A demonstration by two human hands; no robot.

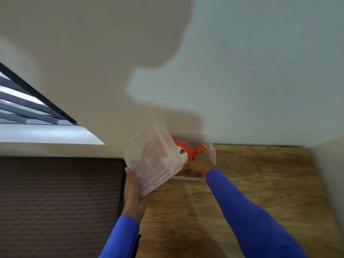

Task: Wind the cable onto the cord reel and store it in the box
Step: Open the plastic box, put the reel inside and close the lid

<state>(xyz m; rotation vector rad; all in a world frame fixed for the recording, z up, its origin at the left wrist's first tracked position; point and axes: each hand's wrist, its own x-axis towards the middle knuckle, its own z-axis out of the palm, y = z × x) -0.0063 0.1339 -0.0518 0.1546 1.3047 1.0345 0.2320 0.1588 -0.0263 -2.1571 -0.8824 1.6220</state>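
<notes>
Left hand (133, 190) grips clear lid (154, 159), tilted up for access; right hand (198, 165) presses orange cord reel (189, 152) into box (211, 157) against wall.

Cord reel (186, 151) half hidden behind translucent lid (154, 157).
</notes>
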